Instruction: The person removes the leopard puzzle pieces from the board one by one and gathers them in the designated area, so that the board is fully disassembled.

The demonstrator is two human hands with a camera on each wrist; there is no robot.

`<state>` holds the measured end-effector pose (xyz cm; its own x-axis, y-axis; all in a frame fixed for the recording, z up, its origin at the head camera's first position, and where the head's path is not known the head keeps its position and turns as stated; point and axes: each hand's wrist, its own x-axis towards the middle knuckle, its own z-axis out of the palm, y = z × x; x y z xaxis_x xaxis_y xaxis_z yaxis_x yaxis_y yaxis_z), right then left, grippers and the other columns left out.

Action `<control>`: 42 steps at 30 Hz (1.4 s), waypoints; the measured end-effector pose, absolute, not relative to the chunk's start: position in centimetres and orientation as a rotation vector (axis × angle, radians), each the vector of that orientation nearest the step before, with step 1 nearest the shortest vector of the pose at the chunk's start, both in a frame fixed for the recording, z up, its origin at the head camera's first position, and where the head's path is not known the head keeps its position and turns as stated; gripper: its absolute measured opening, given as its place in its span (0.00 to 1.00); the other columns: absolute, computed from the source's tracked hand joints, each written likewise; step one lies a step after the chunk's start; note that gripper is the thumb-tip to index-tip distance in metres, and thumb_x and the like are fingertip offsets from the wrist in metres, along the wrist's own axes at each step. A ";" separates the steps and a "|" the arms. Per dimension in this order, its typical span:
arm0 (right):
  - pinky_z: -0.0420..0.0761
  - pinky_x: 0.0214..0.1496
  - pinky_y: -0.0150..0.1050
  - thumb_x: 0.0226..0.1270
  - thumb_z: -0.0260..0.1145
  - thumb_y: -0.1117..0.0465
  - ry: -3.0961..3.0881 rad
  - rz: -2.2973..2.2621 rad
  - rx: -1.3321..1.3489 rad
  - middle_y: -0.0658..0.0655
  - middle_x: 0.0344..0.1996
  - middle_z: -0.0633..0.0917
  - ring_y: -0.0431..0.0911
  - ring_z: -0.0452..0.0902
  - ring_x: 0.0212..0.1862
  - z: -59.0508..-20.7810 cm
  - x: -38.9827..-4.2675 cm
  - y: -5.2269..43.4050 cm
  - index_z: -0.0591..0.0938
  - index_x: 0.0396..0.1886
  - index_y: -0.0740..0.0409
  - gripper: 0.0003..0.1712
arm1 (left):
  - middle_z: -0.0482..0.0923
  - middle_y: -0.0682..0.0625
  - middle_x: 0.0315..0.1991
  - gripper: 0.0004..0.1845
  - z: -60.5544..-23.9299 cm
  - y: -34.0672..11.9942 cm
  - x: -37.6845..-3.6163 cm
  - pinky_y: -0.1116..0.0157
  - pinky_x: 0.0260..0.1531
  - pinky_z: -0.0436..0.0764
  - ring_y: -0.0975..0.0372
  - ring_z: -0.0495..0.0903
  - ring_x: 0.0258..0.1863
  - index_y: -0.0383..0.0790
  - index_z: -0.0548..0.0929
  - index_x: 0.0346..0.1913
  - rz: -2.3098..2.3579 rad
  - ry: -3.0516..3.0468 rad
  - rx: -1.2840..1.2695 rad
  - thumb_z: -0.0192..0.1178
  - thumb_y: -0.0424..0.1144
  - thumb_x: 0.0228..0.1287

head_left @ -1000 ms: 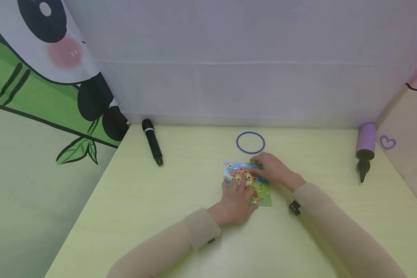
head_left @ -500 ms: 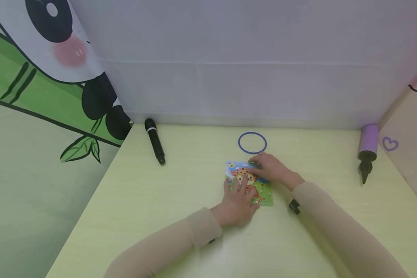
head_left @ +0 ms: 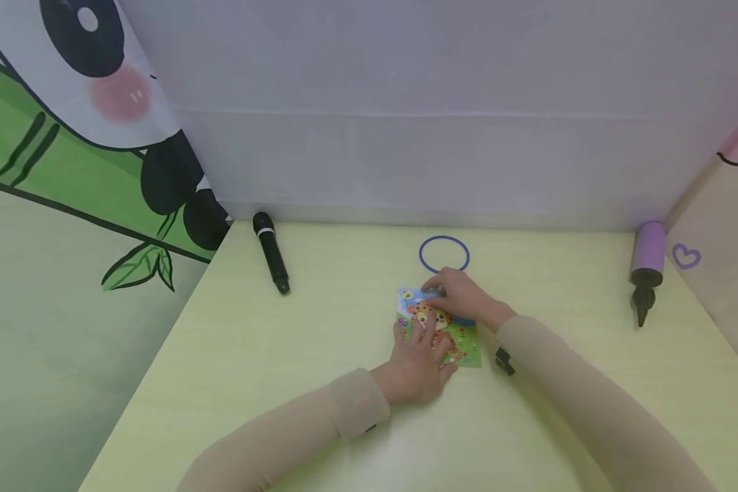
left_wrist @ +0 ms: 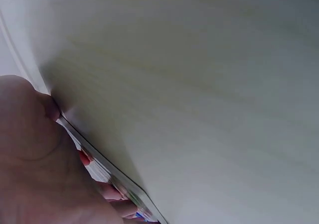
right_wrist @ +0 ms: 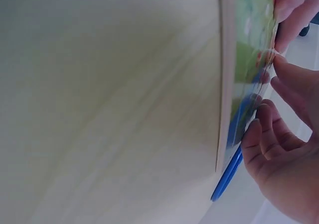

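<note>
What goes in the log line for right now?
left hand: presses picture card flat | right hand: fingers at card's far edge | blue ring: beyond card, untouched

A colourful picture card (head_left: 461,342) with an orange cartoon animal lies flat on the pale yellow-green table (head_left: 283,355).

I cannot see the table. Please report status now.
Left hand presses flat on picture card. Right hand fingers at its far edge. Blue ring just beyond, apart.
</note>
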<state>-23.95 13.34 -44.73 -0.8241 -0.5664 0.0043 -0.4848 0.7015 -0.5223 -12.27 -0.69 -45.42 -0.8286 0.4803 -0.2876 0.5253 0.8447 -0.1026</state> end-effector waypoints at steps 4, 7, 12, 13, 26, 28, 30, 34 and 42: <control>0.74 0.49 0.44 0.62 0.70 0.59 2.721 -0.816 -0.835 0.53 0.44 0.81 0.47 0.73 0.46 -44.6 -24.1 12.7 0.84 0.49 0.58 0.16 | 0.38 0.41 0.75 0.33 -45.5 -0.7 -12.4 0.36 0.60 0.49 0.43 0.46 0.70 0.55 0.53 0.75 -0.259 2.777 0.783 0.27 0.64 0.72; 0.73 0.50 0.44 0.62 0.69 0.61 2.706 -0.831 -0.805 0.52 0.45 0.82 0.46 0.73 0.47 -44.6 -24.3 12.4 0.85 0.48 0.58 0.15 | 0.38 0.41 0.75 0.33 -45.6 -0.7 -12.5 0.37 0.61 0.50 0.43 0.46 0.70 0.55 0.53 0.75 -0.254 2.779 0.790 0.26 0.63 0.72; 0.75 0.44 0.40 0.63 0.68 0.62 2.683 -0.854 -0.781 0.49 0.43 0.83 0.44 0.74 0.41 -44.9 -24.8 12.0 0.87 0.46 0.54 0.12 | 0.37 0.42 0.75 0.34 -45.8 -0.7 -12.6 0.37 0.61 0.48 0.43 0.45 0.71 0.55 0.52 0.75 -0.241 2.771 0.791 0.24 0.64 0.72; 0.75 0.42 0.40 0.62 0.68 0.62 2.681 -0.852 -0.791 0.49 0.42 0.83 0.43 0.74 0.40 -45.0 -24.9 12.0 0.87 0.46 0.53 0.12 | 0.37 0.42 0.75 0.34 -45.8 -0.8 -12.6 0.37 0.61 0.48 0.43 0.45 0.71 0.55 0.51 0.75 -0.244 2.767 0.789 0.24 0.64 0.72; 0.75 0.40 0.38 0.63 0.67 0.65 2.661 -0.825 -0.853 0.51 0.39 0.81 0.43 0.72 0.40 -44.9 -25.2 11.4 0.88 0.44 0.52 0.11 | 0.37 0.41 0.75 0.35 -46.3 -1.0 -12.7 0.37 0.60 0.50 0.44 0.46 0.70 0.54 0.50 0.76 -0.307 2.773 0.839 0.21 0.64 0.71; 0.75 0.40 0.37 0.63 0.67 0.65 2.653 -0.823 -0.849 0.51 0.39 0.81 0.43 0.72 0.40 -45.0 -25.2 11.2 0.88 0.44 0.52 0.11 | 0.37 0.41 0.75 0.35 -46.2 -1.0 -12.7 0.37 0.60 0.51 0.44 0.47 0.70 0.54 0.50 0.76 -0.318 2.773 0.840 0.20 0.64 0.71; 0.75 0.39 0.37 0.64 0.67 0.64 2.644 -0.819 -0.829 0.50 0.39 0.80 0.43 0.72 0.41 -45.0 -25.3 11.0 0.88 0.45 0.52 0.11 | 0.37 0.41 0.75 0.35 -46.2 -1.1 -12.6 0.37 0.60 0.51 0.44 0.47 0.70 0.54 0.50 0.76 -0.321 2.768 0.837 0.20 0.64 0.71; 0.75 0.40 0.36 0.65 0.67 0.63 2.624 -0.820 -0.820 0.49 0.39 0.80 0.42 0.72 0.41 -45.0 -25.2 10.7 0.87 0.45 0.51 0.11 | 0.37 0.41 0.75 0.35 -46.2 -1.1 -12.6 0.37 0.60 0.51 0.44 0.47 0.70 0.54 0.50 0.76 -0.331 2.760 0.835 0.20 0.64 0.71; 0.75 0.41 0.37 0.64 0.67 0.64 2.606 -0.849 -0.841 0.50 0.43 0.81 0.43 0.73 0.42 -45.0 -25.5 10.7 0.87 0.44 0.54 0.10 | 0.36 0.41 0.75 0.35 -46.2 -1.0 -12.7 0.37 0.61 0.49 0.44 0.44 0.71 0.55 0.50 0.76 -0.312 2.744 0.826 0.20 0.64 0.71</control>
